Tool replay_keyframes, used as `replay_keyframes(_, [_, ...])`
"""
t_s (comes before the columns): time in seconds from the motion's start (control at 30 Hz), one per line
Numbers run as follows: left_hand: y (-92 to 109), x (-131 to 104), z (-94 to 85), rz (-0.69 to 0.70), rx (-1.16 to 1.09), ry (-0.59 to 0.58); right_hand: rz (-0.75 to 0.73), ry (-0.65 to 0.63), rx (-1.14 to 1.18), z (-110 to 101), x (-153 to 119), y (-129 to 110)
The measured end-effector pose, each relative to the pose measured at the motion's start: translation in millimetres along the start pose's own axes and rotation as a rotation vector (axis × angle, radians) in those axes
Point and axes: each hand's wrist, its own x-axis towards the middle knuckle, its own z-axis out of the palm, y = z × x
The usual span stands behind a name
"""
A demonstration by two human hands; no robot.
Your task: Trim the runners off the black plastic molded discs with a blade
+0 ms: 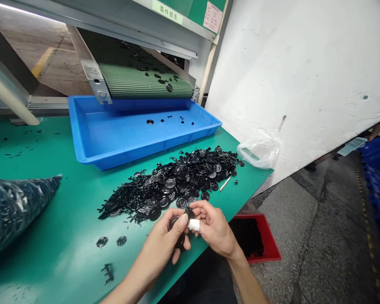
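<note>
My left hand (171, 238) is closed around black round plastic discs (180, 241), with its thumb pressed on top. Fingertips of my right hand (213, 228) pinch the edge of a small black disc (190, 213) where both hands meet; white tape wraps one of its fingers. Just beyond the hands spreads a heap of black plastic discs and small branched pieces (177, 181) on the green table. Two single discs (101, 241) and a branched black piece (107, 273) lie left of my left hand.
A blue tray (91, 159) stands under the end of a green conveyor belt (145, 90) carrying black parts. To the left lies a filled plastic bag (19, 211). A clear bag (261, 152), white pen-like tool (224, 183) and red bin (270, 240) are on the right.
</note>
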Motion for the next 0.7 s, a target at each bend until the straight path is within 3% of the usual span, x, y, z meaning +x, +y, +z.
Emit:
replay_keyframes(0.2, [-4, -6, 0.3, -0.025, 0.135, -0.023, -0.175, 0.112, -0.191, 14, -6, -4])
replay_keyframes(0.3, [-5, -7, 0.2, -0.033, 0.167, -0.025, -0.146, 0.14, -0.23, 15, -7, -7])
replay_keyframes(0.4, [-4, -7, 1.2, -0.007, 0.147, -0.029, -0.093, 0.066, -0.247, 6, -7, -10])
replay_keyframes(0.47, [-2, -6, 2.9, 0.018, 0.099, -0.009, -0.08, 0.154, -0.373, -6, -4, -10])
replay_keyframes(0.57, [3, -8, 5.6, 0.041, -0.007, 0.079, -0.06, 0.408, -0.67, -22, 8, -6])
replay_keyframes(0.7, [12, -11, 0.6, -0.019, -0.156, 0.156, -0.03, 0.433, -0.806, -28, 27, -3])
